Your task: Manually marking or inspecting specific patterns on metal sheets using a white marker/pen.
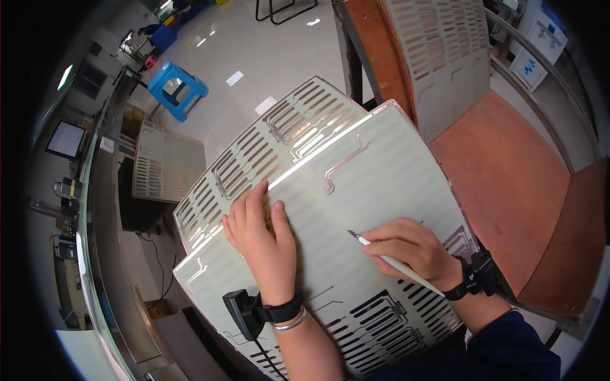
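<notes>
A large pale grey-green panel (394,168) with metallic trace patterns lies tilted in front of me. My left hand (262,235) rests on it near its far edge, fingers stretched out and holding nothing. My right hand (412,249) is closed round a craft knife (410,273) with a slim white handle. Its short dark blade points up and to the left, close over the plain middle of the panel; whether the tip touches the surface I cannot tell. Beyond the far edge, a second patterned panel (244,166) shows partly from behind the first.
On the right, more patterned panels (445,60) lean against an orange-brown stand (508,171). Another panel (168,162) stands at the left beside a long bench (101,209) with a monitor (65,139). A blue plastic stool (178,89) stands on the floor behind. A cable (270,359) trails from my left wrist device.
</notes>
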The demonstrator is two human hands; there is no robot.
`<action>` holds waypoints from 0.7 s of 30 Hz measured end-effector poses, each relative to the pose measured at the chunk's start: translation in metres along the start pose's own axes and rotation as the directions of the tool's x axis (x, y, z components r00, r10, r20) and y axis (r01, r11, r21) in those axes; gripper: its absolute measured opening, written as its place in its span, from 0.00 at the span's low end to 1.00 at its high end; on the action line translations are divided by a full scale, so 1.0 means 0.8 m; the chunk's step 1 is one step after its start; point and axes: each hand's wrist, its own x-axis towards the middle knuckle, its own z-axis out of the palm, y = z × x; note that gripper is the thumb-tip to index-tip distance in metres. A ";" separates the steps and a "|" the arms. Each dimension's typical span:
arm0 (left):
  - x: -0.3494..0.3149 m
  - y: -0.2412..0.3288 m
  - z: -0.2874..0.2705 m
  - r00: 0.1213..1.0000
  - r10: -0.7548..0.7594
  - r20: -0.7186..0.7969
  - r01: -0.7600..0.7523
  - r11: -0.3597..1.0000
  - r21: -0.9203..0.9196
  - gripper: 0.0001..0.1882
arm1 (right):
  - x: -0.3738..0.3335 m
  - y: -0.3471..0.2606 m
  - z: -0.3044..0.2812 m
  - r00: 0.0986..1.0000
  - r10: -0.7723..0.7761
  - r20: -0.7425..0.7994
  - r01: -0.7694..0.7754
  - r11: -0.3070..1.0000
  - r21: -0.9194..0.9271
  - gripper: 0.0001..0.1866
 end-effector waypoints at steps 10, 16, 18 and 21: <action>-0.001 0.003 -0.001 1.000 -0.002 -0.001 0.002 1.000 0.022 0.15 | -0.003 0.003 0.003 0.999 0.023 -0.048 -0.021 0.999 0.045 0.18; -0.001 0.002 -0.001 1.000 -0.006 0.007 0.006 1.000 0.004 0.15 | -0.003 0.003 0.002 0.999 0.032 -0.038 -0.030 0.998 0.053 0.17; 0.000 0.003 -0.001 1.000 -0.001 0.003 0.001 1.000 0.009 0.15 | -0.003 0.003 0.001 0.999 0.032 -0.037 -0.030 0.998 0.056 0.17; 0.000 0.003 -0.001 1.000 -0.019 0.013 0.019 1.000 -0.002 0.15 | -0.002 0.004 0.001 0.999 0.032 -0.037 -0.030 0.998 0.061 0.17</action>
